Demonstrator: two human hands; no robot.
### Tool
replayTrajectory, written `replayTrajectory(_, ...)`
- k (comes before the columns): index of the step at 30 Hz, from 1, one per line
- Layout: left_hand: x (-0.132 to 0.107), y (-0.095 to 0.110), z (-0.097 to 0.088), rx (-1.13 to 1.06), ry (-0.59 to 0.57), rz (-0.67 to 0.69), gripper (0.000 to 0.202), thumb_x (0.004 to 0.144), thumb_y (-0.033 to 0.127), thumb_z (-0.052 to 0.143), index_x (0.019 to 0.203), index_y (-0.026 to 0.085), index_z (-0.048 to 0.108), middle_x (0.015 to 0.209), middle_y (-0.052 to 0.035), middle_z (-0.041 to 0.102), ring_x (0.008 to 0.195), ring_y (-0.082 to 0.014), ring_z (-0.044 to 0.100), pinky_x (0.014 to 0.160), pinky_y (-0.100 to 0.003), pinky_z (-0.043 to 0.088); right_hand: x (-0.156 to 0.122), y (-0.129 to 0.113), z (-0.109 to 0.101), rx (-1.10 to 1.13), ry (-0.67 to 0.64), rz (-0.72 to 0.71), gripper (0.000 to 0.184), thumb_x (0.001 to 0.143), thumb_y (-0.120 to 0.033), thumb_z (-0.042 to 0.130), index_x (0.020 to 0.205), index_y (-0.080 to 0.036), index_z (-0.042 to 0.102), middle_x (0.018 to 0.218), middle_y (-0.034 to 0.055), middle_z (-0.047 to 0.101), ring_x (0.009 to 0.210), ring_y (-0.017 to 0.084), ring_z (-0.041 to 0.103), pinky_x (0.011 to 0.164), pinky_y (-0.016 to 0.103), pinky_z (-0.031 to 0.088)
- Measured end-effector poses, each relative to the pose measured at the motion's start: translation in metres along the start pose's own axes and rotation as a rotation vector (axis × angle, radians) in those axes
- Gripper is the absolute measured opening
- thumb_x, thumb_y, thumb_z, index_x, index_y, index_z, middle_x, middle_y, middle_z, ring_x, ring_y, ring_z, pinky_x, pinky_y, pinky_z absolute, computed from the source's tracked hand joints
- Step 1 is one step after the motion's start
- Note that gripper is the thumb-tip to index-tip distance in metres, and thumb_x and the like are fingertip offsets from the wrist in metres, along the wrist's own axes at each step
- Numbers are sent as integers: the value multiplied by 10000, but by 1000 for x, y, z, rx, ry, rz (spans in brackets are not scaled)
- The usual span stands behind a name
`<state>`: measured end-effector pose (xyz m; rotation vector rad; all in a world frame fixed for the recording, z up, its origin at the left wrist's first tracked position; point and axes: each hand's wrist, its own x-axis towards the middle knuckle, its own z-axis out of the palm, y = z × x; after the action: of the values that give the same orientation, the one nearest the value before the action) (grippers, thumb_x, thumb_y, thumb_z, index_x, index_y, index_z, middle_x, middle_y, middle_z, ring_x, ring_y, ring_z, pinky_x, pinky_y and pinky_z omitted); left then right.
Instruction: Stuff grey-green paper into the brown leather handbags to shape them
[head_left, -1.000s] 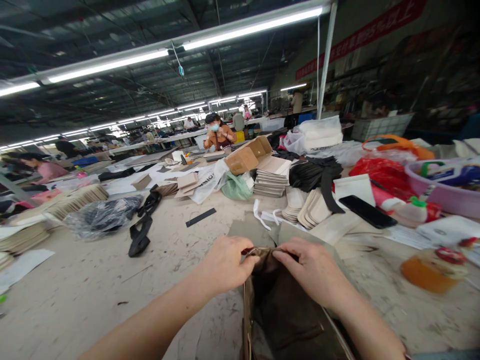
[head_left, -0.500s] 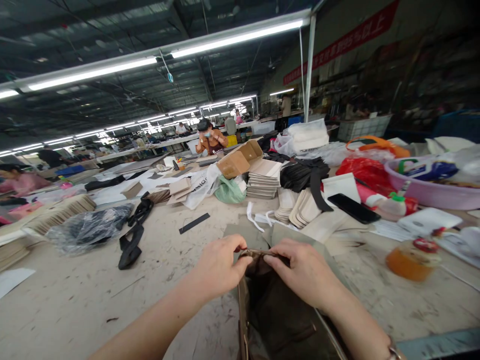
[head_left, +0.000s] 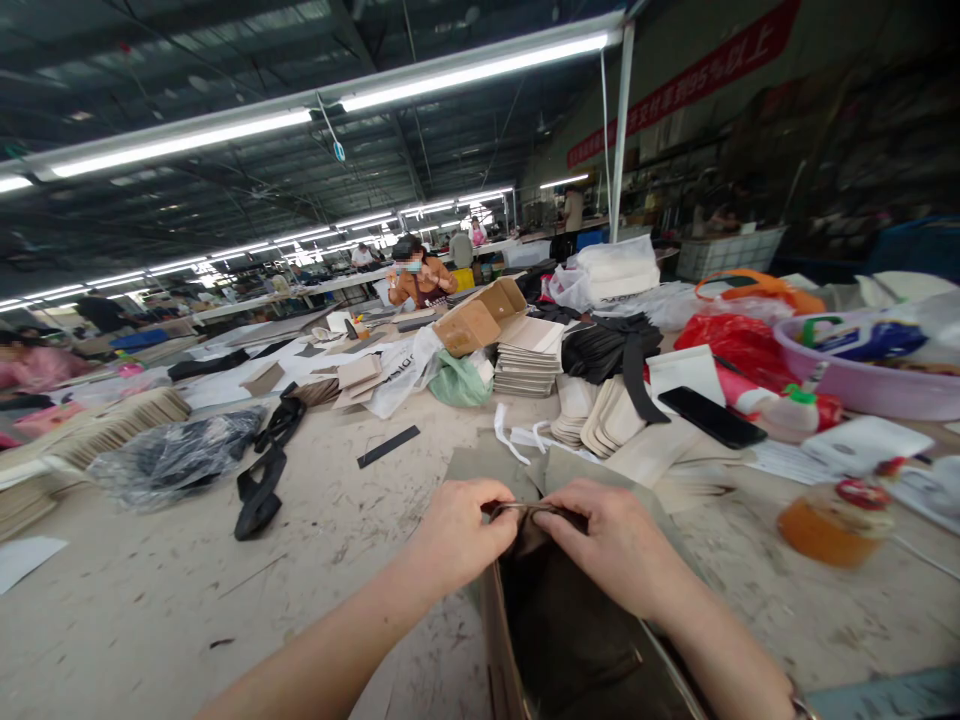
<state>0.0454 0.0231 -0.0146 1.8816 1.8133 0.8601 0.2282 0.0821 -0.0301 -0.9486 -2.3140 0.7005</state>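
Note:
A dark brown, open-topped bag point(head_left: 577, 620) stands at the table's near side, its opening towards me. My left hand point(head_left: 472, 525) pinches the far rim of the bag between thumb and fingers. Close beside it, my right hand point(head_left: 611, 540) grips the same rim, thumb on the inside. Both hands are closed, with a short stretch of folded edge between them. Grey-green material point(head_left: 480, 468) lies flat just beyond the hands. White strips point(head_left: 511, 440) rest a little farther off. The bag's lower part runs out of view.
A glass jar of orange liquid point(head_left: 836, 525) and a black phone point(head_left: 712, 417) are on the right, before a lilac basin point(head_left: 870, 375). Stacked panels point(head_left: 529, 357) and a cardboard box point(head_left: 480, 318) lie ahead. Black straps point(head_left: 261, 490) are on the left. A person point(head_left: 421, 280) sits opposite.
My left hand has slid right along the rim, closer to my right hand. The bag's opening has shifted slightly right with them. Both hands keep their grip.

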Motion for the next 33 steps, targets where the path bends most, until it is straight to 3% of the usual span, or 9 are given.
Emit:
replayTrajectory(4,1,-6,7,-282,-15,-118,117,761,227,541,700,168,620,589,32,551,576,-110,489,538,-210,350,0,-1,1,-2,0,6,194,881,-285,515,832,-272,702,780,-4,628,741,151,565,688,265,403)
replayTrajectory(7,-1,-2,8,-361,-11,-168,140,763,246,551,744,149,649,616,13,561,601,-117,483,547,-217,356,1,-2,1,9,-7,20,200,883,-287,515,820,-266,703,779,-4,624,739,147,564,687,263,401)
replayTrajectory(14,-5,3,6,-396,-37,-206,187,760,263,556,780,132,687,679,-27,617,639,-135,506,565,-227,371,1,-3,2,10,-11,35,189,875,-286,529,792,-264,697,767,-12,620,733,140,562,680,258,393)
replayTrajectory(18,-4,1,10,-447,13,-285,184,732,276,582,748,128,691,619,-15,596,590,-121,477,535,-220,355,0,-3,3,5,-11,25,185,875,-283,526,807,-273,697,774,-13,619,737,139,560,675,256,390)
replayTrajectory(27,-1,1,14,-417,55,-215,96,677,191,563,673,133,640,709,-23,640,667,-129,529,584,-211,389,0,-4,3,-51,4,44,194,875,-302,518,828,-282,706,784,-5,627,756,147,570,692,260,388)
replayTrajectory(33,-4,-3,8,-374,-5,-216,184,688,222,609,829,149,700,724,-16,669,665,-135,560,608,-218,422,-1,-3,3,-49,10,49,192,868,-311,520,814,-286,703,788,-9,638,763,150,577,677,256,381)
